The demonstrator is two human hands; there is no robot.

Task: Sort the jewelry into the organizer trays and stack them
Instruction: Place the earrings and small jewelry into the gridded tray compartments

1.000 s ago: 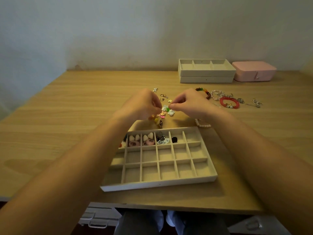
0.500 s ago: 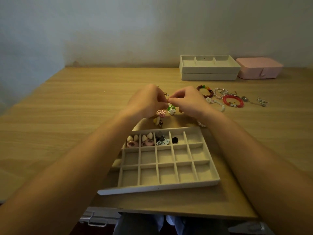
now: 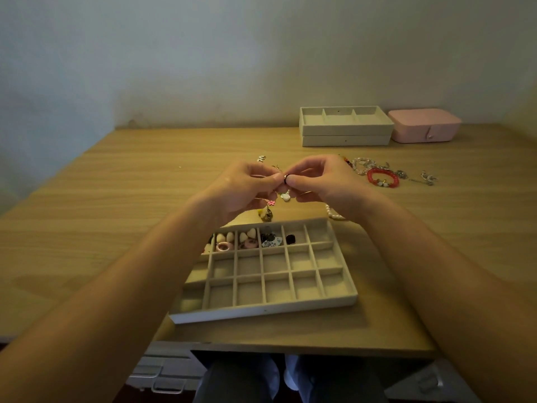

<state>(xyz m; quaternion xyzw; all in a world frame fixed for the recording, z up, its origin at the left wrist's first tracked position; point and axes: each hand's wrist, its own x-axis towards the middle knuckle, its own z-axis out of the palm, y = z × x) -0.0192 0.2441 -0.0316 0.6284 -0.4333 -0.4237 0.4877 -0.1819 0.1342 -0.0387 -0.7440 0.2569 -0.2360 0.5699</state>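
Observation:
A beige grid organizer tray point(image 3: 263, 311) lies in front of me, its far row holding heart pieces, pink rings and dark pieces. Above the table beyond it, my left hand point(image 3: 241, 189) and my right hand point(image 3: 319, 184) meet fingertip to fingertip and pinch a small dark ring point(image 3: 286, 178) between them. A white charm point(image 3: 285, 196) hangs just below the fingers. Loose small charms point(image 3: 268, 212) lie under my hands on the table. A red bead bracelet point(image 3: 382, 178) and other bracelets point(image 3: 361, 165) lie to the right.
Two stacked beige trays point(image 3: 345, 126) stand at the back right, a pink jewelry box point(image 3: 424, 125) beside them. A pearl strand point(image 3: 334, 213) lies by my right wrist. A silver chain piece point(image 3: 427, 178) lies far right. The wooden table point(image 3: 116, 199) ends near my lap.
Both hands have risen slightly off the charm pile and now hold a small dark ring between their fingertips. The view shifted a little.

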